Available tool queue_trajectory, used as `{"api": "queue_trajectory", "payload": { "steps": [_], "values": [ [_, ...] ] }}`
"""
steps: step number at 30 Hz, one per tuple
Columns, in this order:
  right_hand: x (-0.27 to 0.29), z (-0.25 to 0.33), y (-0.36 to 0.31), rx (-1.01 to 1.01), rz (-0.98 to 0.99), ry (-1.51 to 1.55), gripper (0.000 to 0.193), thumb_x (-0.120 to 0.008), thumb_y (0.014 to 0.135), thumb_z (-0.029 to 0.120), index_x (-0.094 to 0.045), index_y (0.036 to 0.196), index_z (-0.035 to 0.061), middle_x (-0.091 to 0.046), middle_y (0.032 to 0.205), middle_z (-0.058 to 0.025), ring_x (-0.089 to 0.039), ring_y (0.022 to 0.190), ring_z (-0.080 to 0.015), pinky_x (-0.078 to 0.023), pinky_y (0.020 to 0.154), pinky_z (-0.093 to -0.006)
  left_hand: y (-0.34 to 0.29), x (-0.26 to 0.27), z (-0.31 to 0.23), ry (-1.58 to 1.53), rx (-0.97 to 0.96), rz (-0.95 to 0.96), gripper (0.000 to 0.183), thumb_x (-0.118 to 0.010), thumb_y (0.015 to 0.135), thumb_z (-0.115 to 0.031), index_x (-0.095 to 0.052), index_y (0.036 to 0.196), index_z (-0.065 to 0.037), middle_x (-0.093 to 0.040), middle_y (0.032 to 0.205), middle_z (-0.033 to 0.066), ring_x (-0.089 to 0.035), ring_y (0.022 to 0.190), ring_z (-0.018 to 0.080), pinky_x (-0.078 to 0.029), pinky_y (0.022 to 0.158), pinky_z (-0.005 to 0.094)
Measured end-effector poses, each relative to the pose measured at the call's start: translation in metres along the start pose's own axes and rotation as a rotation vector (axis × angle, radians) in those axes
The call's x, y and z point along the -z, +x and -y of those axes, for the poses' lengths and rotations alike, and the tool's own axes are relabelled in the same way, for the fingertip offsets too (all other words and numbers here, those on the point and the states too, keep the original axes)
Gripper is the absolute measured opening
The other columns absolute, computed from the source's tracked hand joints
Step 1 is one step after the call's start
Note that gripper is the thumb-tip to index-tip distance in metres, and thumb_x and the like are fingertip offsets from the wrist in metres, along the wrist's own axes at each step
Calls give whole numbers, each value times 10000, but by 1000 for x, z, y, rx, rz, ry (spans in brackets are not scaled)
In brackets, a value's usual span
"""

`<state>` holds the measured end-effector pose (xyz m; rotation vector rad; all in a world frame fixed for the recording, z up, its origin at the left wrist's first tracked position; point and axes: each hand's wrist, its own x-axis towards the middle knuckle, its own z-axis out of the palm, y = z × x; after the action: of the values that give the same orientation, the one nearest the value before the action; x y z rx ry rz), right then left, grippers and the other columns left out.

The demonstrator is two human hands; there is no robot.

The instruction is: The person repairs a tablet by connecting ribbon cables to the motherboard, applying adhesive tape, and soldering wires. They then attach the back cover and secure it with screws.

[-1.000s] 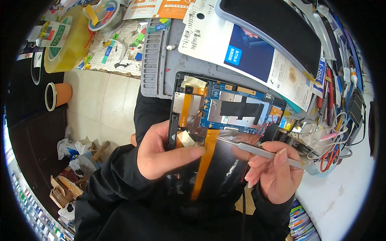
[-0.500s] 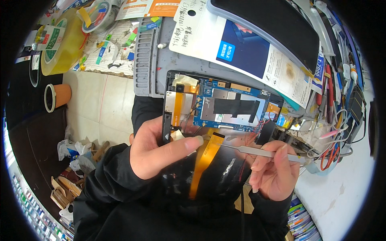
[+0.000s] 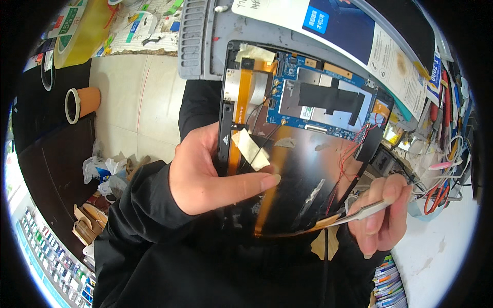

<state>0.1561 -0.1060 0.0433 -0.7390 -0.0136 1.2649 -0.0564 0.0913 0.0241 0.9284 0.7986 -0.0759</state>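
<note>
An opened tablet (image 3: pixel 295 169) is tilted in front of me, its inside bared. My left hand (image 3: pixel 203 177) grips its left side, thumb lying over the dark metal back and fingers hidden beneath. A blue circuit board (image 3: pixel 294 122), partly covered by black tape (image 3: pixel 318 97), fills the upper part. Cream tape (image 3: pixel 251 150) lies above my thumb, and thin red wires (image 3: pixel 345 159) run down the right side. My right hand (image 3: pixel 380 213) pinches metal tweezers (image 3: pixel 365 211). Their tips meet the end of an orange ribbon cable (image 3: pixel 321 224), which bends rightward from the tablet's lower edge.
Beyond the tablet, a printed card (image 3: pixel 344 36) lies on a grey bench mat (image 3: pixel 226 31). Tools and tangled white cables (image 3: pixel 452 154) crowd the right. An orange bin (image 3: pixel 87 102) stands on the tiled floor at the left, with plastic bags (image 3: pixel 105 174) nearer me.
The tweezers have moved down and right, and the ribbon cable's free end has swung off the tablet's back with them. The tablet appears higher and further right, its back more exposed.
</note>
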Motion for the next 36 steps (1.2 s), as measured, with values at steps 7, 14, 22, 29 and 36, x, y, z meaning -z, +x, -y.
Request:
{"api": "queue_trajectory", "payload": {
  "steps": [7,14,22,29,36],
  "values": [
    [8,-3,11,31,-203,-232,453,-323,1146,301,-533,1111,-99,-665,773,-209,-600,440,-202,-458,338,-252,2,-1,1,12,-40,-50,347,-806,859,-10,-671,1179,-4,-759,1071,82,-698,966,126,-539,914,274],
    [11,-2,16,65,-178,-424,397,-326,1151,295,-557,1196,-25,-646,777,-94,-515,418,-109,-536,729,-355,11,-5,7,-9,-193,-37,294,-764,936,-120,-677,1191,-2,-725,975,45,-640,835,97,-516,804,258],
    [3,5,22,11,-217,-363,431,-432,1121,269,-614,1075,-119,-721,795,-243,-674,488,-248,-466,341,-270,13,-6,-6,-14,-69,-50,364,-784,891,-60,-678,1234,2,-740,1124,55,-667,999,109,-508,930,265],
    [-1,6,24,-15,-279,-383,427,-441,1113,265,-620,1057,-119,-721,786,-242,-683,494,-261,-482,352,-277,15,-8,-8,-18,-95,-56,377,-782,889,-51,-672,1244,5,-744,1146,74,-679,1006,123,-518,942,276],
    [-4,6,25,-7,-298,-357,437,-446,1110,270,-636,1034,-116,-725,778,-233,-684,490,-259,-487,353,-281,17,-12,-12,21,-109,-92,385,-788,877,-41,-669,1240,8,-747,1120,67,-680,990,118,-524,928,280]
  ]
}}
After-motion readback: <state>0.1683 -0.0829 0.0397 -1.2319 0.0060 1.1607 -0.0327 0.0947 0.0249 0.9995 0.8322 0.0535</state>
